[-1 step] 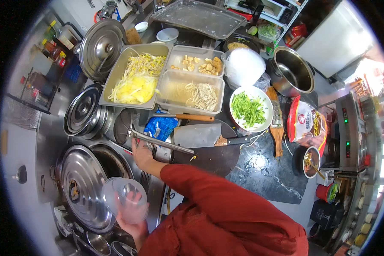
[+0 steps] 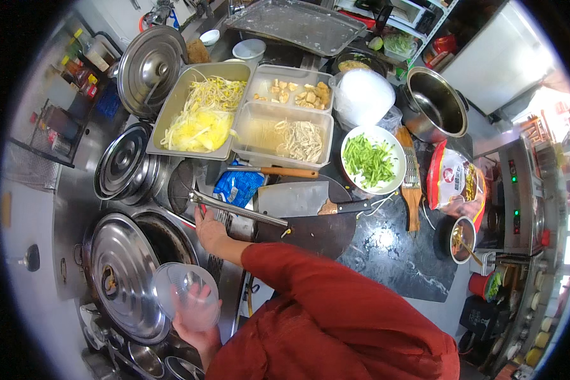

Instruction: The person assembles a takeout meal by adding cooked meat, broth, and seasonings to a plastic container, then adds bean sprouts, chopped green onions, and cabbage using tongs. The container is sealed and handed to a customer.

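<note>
My left hand holds a clear plastic bowl from below, its fingers showing through the wall. The bowl is tilted beside a large domed steel lid. My right hand reaches across at the counter's left edge, fingers bent just under the neck of a mesh skimmer. A small red part shows at its fingertips; what it pinches is hidden. The skimmer's steel handle rests across a dark round chopping board, where a cleaver lies. A blue packet is just behind the skimmer.
Behind the board stand a tray of bean sprouts and two plastic tubs. A white bowl of cut greens, a wooden-framed grater, a red-white bag and a deep steel pot are to the right. Lidded pots line the left.
</note>
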Demonstrator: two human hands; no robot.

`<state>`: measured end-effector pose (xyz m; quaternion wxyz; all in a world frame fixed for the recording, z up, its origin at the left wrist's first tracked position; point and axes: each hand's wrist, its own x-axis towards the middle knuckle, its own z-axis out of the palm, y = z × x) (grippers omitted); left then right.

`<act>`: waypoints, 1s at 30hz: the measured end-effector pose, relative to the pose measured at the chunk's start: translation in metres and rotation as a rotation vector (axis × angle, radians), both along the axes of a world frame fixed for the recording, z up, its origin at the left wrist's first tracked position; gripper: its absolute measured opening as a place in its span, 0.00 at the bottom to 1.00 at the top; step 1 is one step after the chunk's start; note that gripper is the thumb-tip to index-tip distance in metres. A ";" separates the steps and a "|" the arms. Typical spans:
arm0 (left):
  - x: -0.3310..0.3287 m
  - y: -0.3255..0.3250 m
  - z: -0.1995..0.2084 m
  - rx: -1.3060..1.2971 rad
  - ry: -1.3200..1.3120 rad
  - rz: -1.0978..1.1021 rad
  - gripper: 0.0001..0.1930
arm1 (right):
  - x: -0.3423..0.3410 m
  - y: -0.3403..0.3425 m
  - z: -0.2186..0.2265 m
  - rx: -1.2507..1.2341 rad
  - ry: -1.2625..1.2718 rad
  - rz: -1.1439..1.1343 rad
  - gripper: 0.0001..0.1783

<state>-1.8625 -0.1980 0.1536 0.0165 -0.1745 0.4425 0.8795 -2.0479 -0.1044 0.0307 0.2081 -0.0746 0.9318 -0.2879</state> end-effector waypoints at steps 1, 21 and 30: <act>0.003 0.001 -0.004 0.016 -0.017 0.028 0.36 | 0.009 0.005 0.008 -0.065 -0.031 -0.028 0.42; -0.023 0.099 0.011 0.414 0.227 -0.263 0.40 | 0.126 0.211 0.092 -0.794 0.186 0.101 0.71; -0.082 0.118 0.041 0.551 0.286 -0.195 0.38 | 0.062 0.200 0.144 -0.742 0.414 0.047 0.58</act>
